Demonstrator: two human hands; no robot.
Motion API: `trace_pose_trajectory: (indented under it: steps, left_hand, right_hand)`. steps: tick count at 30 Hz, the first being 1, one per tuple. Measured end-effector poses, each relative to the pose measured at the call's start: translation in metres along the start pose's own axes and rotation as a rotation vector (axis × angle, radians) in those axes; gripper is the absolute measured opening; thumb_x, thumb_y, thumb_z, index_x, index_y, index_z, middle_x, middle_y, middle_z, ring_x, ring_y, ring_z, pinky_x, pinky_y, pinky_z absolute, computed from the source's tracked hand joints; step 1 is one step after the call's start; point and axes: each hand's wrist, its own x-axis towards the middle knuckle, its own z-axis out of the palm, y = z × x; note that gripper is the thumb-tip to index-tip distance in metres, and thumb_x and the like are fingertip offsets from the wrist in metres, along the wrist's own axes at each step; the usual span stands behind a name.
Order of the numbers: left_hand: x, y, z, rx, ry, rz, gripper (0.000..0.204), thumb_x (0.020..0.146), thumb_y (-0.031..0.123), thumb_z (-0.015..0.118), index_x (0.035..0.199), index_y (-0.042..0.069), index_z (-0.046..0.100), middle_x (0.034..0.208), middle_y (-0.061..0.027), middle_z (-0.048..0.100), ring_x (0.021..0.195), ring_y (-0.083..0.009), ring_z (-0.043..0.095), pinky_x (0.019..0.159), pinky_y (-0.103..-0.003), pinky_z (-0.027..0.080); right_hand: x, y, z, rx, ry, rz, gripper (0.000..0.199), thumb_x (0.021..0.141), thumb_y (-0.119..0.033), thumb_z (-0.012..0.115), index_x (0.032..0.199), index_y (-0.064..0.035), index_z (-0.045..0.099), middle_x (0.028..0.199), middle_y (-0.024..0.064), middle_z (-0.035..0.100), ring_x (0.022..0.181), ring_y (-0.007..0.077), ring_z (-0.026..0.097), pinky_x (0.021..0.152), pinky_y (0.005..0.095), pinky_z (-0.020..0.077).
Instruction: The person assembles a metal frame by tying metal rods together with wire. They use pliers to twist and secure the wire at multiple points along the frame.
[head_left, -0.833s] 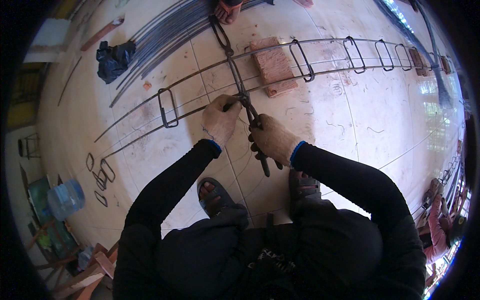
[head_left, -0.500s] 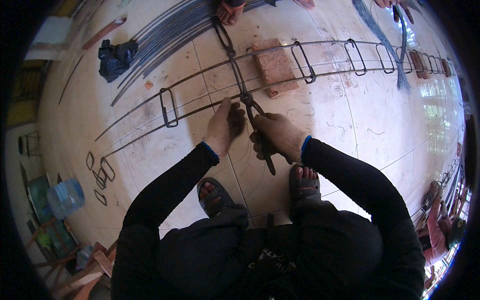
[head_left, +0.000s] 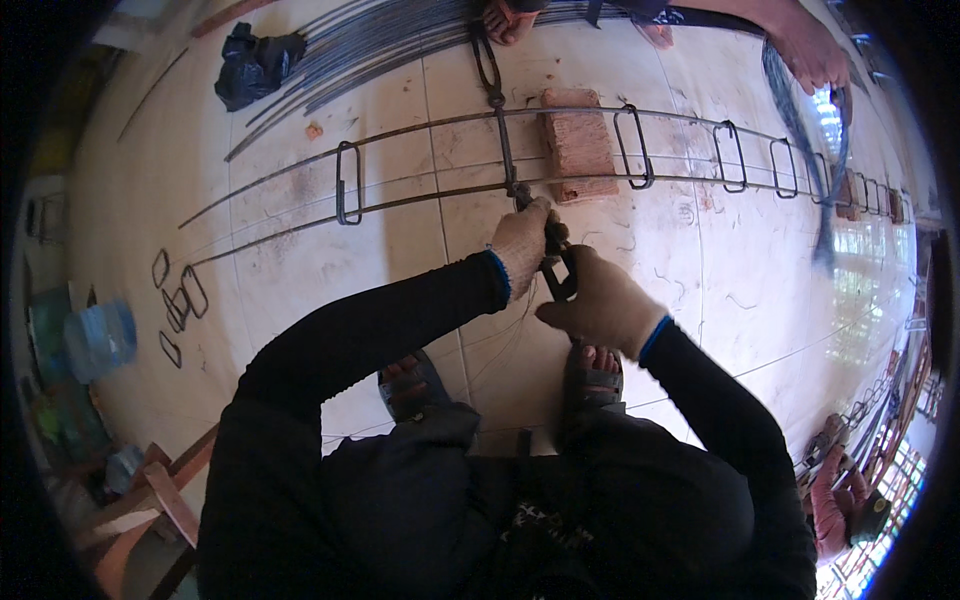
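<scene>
Steel pincers (head_left: 562, 282) slant down from a dark stirrup (head_left: 506, 145) that crosses the two long reinforcing bars (head_left: 420, 196). My right hand (head_left: 610, 300), in a pale glove, is on the pincers' handles, its thumb apart from the fingers. Just below the near bar, my gloved left hand (head_left: 520, 245) closes around the upper part of the pincers, hiding the jaws. Thin wire hangs below my hands. A second tool with looped handles (head_left: 487, 70), like pincers, lies against the far bar, in line with the stirrup.
A red brick (head_left: 580, 150) sits under the bars; more stirrups (head_left: 348, 182) stand along them. Loose stirrups (head_left: 180, 305) lie at left. Beyond are bundled rods (head_left: 380, 45) and a black bag (head_left: 258, 65). A co-worker's hand (head_left: 810, 55) is near a wire bundle (head_left: 830, 180).
My left hand has moved right and onto the pincers. My right hand has shifted right and slightly down. The view has shifted, and the co-worker's arm reaches further in at top right.
</scene>
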Motion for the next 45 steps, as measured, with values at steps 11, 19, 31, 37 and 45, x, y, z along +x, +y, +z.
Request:
trace_pose_trajectory:
  steps: [11,19,31,37,45]
  left_hand:
    - [-0.028,-0.009,-0.024,-0.066,-0.345,-0.134,0.060,0.104,0.066,0.054,0.117,0.008,0.061,0.107,-0.0062,0.062,0.098,-0.0162,0.060,0.092,-0.031,0.050]
    - [-0.096,-0.053,-0.034,0.792,-0.624,0.224,0.038,0.107,0.037,0.053,0.132,0.011,0.067,0.126,-0.0170,0.070,0.117,-0.0361,0.068,0.104,-0.046,0.053]
    - [-0.164,-0.027,0.002,1.168,-1.069,0.321,0.044,0.107,0.033,0.051,0.130,-0.004,0.062,0.109,-0.0246,0.074,0.094,-0.0398,0.075,0.092,-0.051,0.059]
    - [-0.168,0.005,0.000,1.191,-1.050,0.076,0.047,0.106,0.035,0.054,0.132,-0.003,0.061,0.114,-0.0273,0.072,0.106,-0.0374,0.073,0.099,-0.048,0.057]
    - [-0.027,-0.007,-0.090,0.416,-0.426,-0.128,0.095,0.091,0.085,0.054,0.147,0.008,0.048,0.137,-0.0097,0.060,0.117,-0.0226,0.061,0.102,-0.034,0.051]
  right_hand:
    - [0.031,0.078,-0.010,0.897,-0.298,0.068,0.035,0.096,-0.007,0.063,0.127,0.0063,0.060,0.085,0.0085,0.065,0.068,0.0184,0.063,0.058,0.0317,0.0528]
    - [0.028,0.042,-0.007,0.262,-0.080,0.189,0.025,0.103,-0.014,0.056,0.121,0.0028,0.060,0.084,0.0081,0.065,0.066,0.0180,0.064,0.058,0.0335,0.0570]
    - [0.034,0.054,0.021,0.381,-0.033,0.158,0.025,0.106,-0.027,0.059,0.101,-0.0030,0.059,0.076,0.0037,0.060,0.061,0.0142,0.058,0.054,0.0328,0.0530]
    - [0.024,0.032,0.013,0.665,-0.141,0.245,0.021,0.106,-0.025,0.063,0.099,-0.0057,0.060,0.075,0.0013,0.057,0.059,0.0130,0.055,0.053,0.0307,0.0492]
    - [0.033,0.059,-0.005,1.281,-0.582,0.229,0.020,0.109,-0.027,0.058,0.111,-0.0068,0.061,0.080,-0.0009,0.055,0.062,0.0105,0.050,0.054,0.0267,0.0413]
